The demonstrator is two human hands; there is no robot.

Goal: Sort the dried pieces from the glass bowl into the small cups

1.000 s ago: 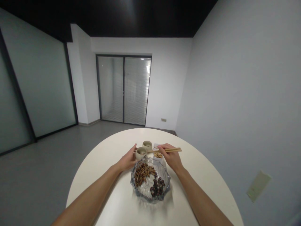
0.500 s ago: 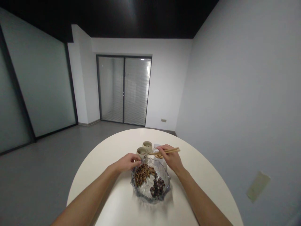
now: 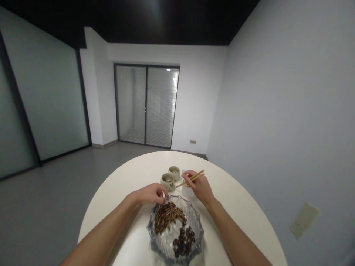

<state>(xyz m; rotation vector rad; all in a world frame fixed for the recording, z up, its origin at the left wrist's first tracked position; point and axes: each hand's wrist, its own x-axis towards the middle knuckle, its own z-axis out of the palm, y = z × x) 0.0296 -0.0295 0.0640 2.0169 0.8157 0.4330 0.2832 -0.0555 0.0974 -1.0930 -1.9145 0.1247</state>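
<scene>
My left hand [image 3: 151, 193] pinches the far left rim of a clear glass bowl [image 3: 192, 210] with a scalloped edge. Inside it, long brown seeds [image 3: 168, 215] are heaped at the far left and dark, shiny round pieces [image 3: 183, 240] at the near right. Held in my right hand [image 3: 200, 188] is a pair of wooden chopsticks [image 3: 197, 175], their tips low beside the front cup. A white dish [image 3: 188, 191] lies beneath that hand, which hides most of it and its contents.
Two small beige cups stand beyond the bowl: the front cup [image 3: 167, 181] bears a dark mark, and the back cup [image 3: 174, 172] is right behind it. Everything rests on a round white table [image 3: 133, 221]. A wall [image 3: 277, 111] rises on the right.
My left hand has left the front cup's side and taken the bowl's rim. The bowl has slid nearer to me. The chopsticks have tilted, with their tips lower and nearer to me.
</scene>
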